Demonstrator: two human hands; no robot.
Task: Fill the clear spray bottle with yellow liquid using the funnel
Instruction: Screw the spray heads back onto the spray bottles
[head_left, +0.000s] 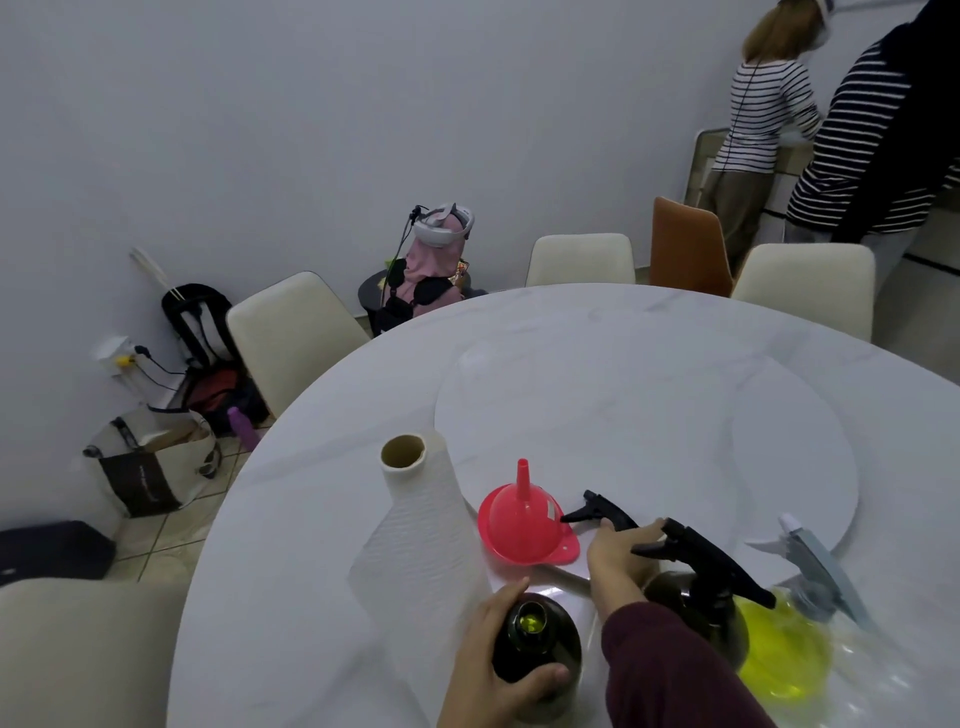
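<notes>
A dark glass bottle (540, 657) stands uncapped at the table's near edge, yellow liquid showing through its mouth; my left hand (480, 660) is wrapped around it. My right hand (615, 558) reaches forward and closes its fingers on a loose black spray head (597, 511) lying on the table. Just left of that hand, a red funnel (522, 525) rests upside down, spout up. At the right stands the clear spray bottle (779, 657), holding yellow liquid and fitted with a grey-blue trigger head (818, 571).
A second dark bottle with a black trigger head (698, 582) stands between my right arm and the clear bottle. A tall white ribbed vase (415, 535) stands left of the funnel. The round white marble table (649, 364) has cream chairs around it. Two people stand at the far right.
</notes>
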